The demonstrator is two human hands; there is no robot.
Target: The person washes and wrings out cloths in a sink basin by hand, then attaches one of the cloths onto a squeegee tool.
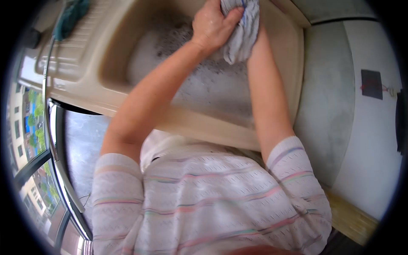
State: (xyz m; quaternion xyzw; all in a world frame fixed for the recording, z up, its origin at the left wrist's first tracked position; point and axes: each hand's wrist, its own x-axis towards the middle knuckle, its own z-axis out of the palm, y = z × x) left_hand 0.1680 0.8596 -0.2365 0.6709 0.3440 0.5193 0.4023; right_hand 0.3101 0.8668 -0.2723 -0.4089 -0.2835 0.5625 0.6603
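The grey-white cloth [241, 40] looks wrinkled and bunched, with a blue line, the left hand [211, 26] gripping it, while the right hand's hold I cannot tell.

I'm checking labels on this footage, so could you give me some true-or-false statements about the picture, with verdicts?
1. The left hand grips a grey cloth. True.
2. The grey cloth is spread out flat. False: it is bunched up.
3. The sink is dry inside. False: it holds whitish, sudsy-looking liquid.
4. The right hand is fully visible. False: the grey cloth and picture edge hide it.
5. Striped sleeves leave both forearms bare. True.
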